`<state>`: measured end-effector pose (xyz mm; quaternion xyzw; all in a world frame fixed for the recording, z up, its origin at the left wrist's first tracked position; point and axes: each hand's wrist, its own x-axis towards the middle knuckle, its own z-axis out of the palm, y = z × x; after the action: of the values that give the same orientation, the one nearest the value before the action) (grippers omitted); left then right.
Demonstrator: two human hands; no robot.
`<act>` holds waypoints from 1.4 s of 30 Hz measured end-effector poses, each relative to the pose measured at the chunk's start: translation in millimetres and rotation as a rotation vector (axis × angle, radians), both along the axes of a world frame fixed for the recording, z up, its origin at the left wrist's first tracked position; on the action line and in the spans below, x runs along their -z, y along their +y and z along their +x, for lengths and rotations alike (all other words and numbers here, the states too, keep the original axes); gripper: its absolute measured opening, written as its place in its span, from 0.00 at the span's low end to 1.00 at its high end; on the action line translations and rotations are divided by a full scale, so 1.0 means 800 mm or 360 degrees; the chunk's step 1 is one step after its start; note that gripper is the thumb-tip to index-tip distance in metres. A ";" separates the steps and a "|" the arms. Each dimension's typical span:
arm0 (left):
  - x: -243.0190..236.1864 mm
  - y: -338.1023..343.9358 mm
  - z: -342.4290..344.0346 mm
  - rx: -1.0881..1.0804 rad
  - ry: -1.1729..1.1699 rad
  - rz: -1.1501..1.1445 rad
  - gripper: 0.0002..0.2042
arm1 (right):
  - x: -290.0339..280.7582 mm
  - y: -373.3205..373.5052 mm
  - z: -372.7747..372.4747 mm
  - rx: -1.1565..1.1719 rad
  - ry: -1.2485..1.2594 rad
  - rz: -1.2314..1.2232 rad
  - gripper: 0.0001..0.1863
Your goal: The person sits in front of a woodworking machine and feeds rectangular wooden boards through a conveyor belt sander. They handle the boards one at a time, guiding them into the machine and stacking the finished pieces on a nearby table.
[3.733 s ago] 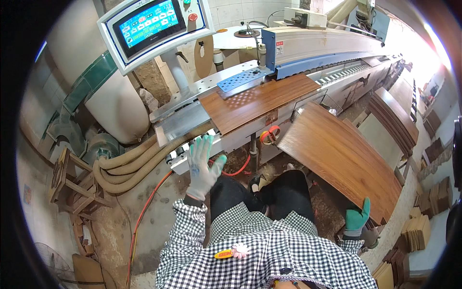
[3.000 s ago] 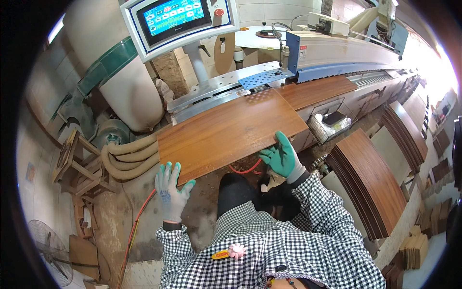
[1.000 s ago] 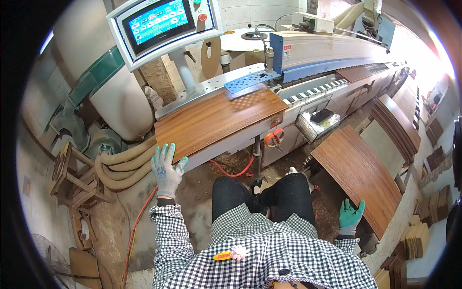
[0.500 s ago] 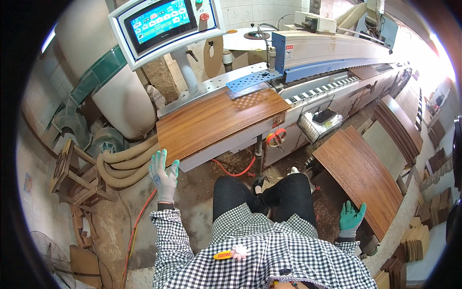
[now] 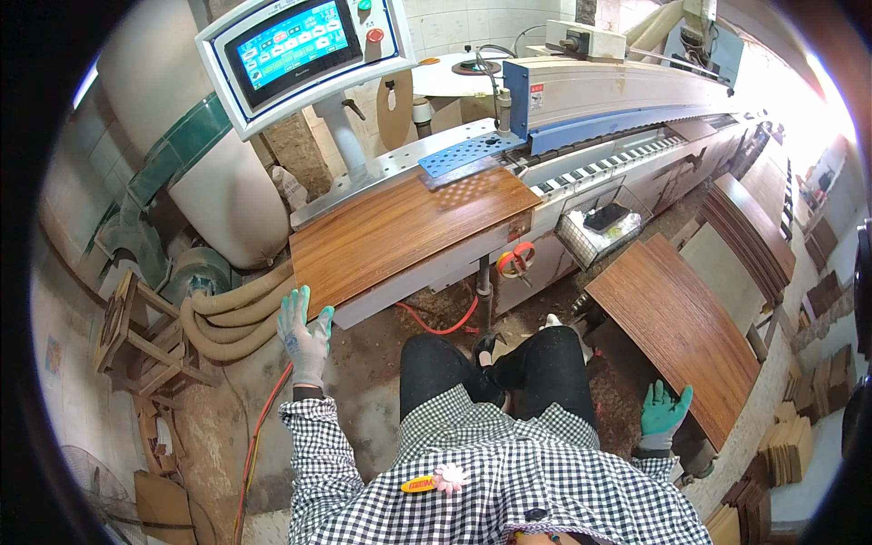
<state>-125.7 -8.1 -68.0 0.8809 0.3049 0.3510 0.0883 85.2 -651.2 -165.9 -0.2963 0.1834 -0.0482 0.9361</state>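
A brown wood panel (image 5: 409,232) lies on the machine's worktop (image 5: 427,282), partly under its blue guard (image 5: 472,153). The left hand (image 5: 304,334) touches its corner, grip wide and empty. The right hand (image 5: 663,413), also spread empty, nears the panel stack (image 5: 677,327), not yet lifted.

Seconds ago I carried the wood panel (image 5: 409,232) with both hands; now it lies flat on the machine's surface (image 5: 427,282), its far corner slid under the blue perforated plate (image 5: 472,153). My left hand (image 5: 304,331) has let go and hangs open just off the panel's near-left corner. My right hand (image 5: 663,411) has dropped away, open beside the panel stack (image 5: 677,327), well apart from that panel.
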 end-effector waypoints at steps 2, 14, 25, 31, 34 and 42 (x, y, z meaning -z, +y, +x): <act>0.001 0.002 0.000 0.0019 -0.0011 0.0012 0.33 | 0.002 -0.002 0.000 0.0030 0.0003 0.0007 0.22; -0.017 -0.019 0.031 0.0019 -0.0069 0.0094 0.37 | 0.018 -0.029 0.006 0.0448 0.0170 -0.0142 0.36; -0.026 -0.066 0.132 0.0032 0.0093 0.0239 0.38 | 0.005 -0.060 0.004 0.0361 0.0151 -0.0174 0.29; -0.031 -0.078 0.158 0.0337 0.0050 0.0095 0.34 | 0.018 -0.100 -0.002 0.0229 -0.0175 -0.0934 0.27; -0.035 -0.089 0.148 0.0459 -0.0013 0.0092 0.33 | 0.028 -0.113 -0.009 0.0273 -0.0279 -0.1233 0.34; -0.050 -0.162 0.089 0.0853 -0.0037 0.0016 0.39 | -0.053 -0.005 0.004 -0.0125 -0.0375 -0.0238 0.27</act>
<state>-54.3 -137.5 -28.1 0.9265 0.0580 0.3267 0.1772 88.6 -655.2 -123.8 -0.3646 0.0564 -0.0596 0.9276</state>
